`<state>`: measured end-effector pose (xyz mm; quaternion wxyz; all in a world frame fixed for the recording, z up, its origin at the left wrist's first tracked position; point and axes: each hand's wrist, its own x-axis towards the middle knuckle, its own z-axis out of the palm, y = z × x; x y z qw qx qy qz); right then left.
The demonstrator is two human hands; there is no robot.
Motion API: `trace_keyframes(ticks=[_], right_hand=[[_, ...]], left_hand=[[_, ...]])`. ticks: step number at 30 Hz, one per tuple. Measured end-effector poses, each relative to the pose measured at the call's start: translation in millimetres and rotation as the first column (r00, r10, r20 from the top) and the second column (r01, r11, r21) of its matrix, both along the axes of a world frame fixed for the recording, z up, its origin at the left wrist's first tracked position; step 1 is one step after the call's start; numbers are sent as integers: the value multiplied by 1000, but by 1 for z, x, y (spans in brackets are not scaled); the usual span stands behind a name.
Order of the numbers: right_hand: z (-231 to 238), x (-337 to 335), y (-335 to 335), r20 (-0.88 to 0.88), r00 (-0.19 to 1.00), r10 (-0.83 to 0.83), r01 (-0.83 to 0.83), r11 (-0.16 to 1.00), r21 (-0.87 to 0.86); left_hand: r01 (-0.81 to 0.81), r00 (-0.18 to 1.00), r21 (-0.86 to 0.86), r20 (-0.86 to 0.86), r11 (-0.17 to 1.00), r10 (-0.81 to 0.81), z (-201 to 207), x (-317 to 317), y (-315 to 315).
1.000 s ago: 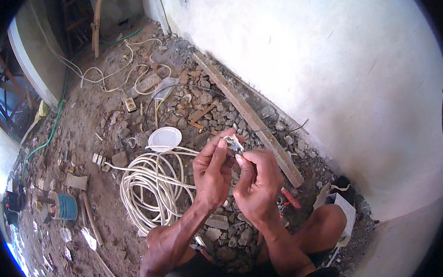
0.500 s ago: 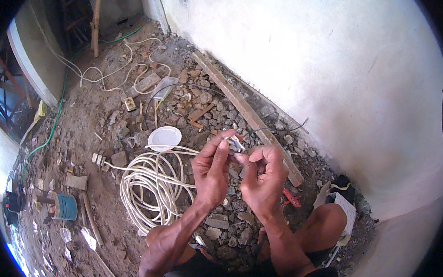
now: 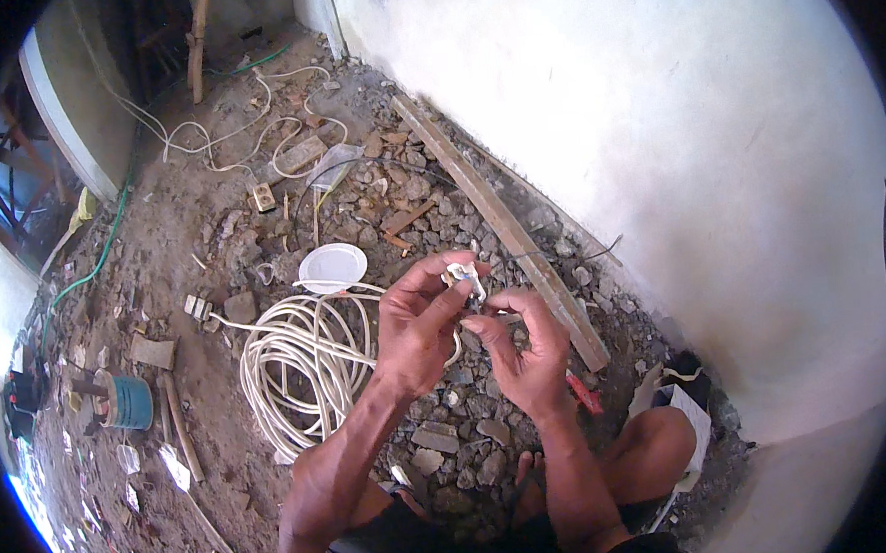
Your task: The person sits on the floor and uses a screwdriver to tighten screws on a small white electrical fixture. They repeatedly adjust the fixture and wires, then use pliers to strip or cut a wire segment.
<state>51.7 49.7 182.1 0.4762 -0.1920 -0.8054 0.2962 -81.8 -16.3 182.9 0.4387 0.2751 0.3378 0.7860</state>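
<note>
Raised over the rubble, my left hand (image 3: pixel 416 328) grips a small white fitting with metal parts (image 3: pixel 460 273), like the inside of an electrical socket. My right hand (image 3: pixel 527 357) is closed in a pinch just below the fitting's right side. Whatever sits between its thumb and index finger is too small to make out. Behind my left wrist lies a coil of white cable (image 3: pixel 267 361); a short stretch of it shows between my hands. A white block-shaped connector (image 3: pixel 198 307) is on the cable's left end.
A round white lid or plate (image 3: pixel 333 266) lies beyond the coil. A long wooden beam (image 3: pixel 506 233) runs along the white wall (image 3: pixel 645 116). Red-handled pliers or a similar tool (image 3: pixel 583 394) lie right of my right wrist. At left stands a blue tub (image 3: pixel 129 402); farther off lies a socket box (image 3: pixel 263 197).
My left thumb has shifted across the fitting, which now appears turned and slightly higher. My right fingers have moved a little to the left and down. The view has shifted slightly.
</note>
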Motion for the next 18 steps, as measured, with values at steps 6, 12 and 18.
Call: trace_keyframes(ticks=[6, 12, 18], right_hand=[[-4, 0, -6, -58, 986, 155, -163, 972, -170], [2, 0, -11, 13, 988, 151, -146, 970, -192], [-8, -11, -14, 89, 996, 13, -15, 1000, 20]], left_hand=[[-10, 998, 13, 63, 1000, 9, 0, -4, 0], [14, 1000, 48, 14, 999, -14, -4, -5, 2], [46, 999, 23, 22, 999, -46, -2, -6, 0]])
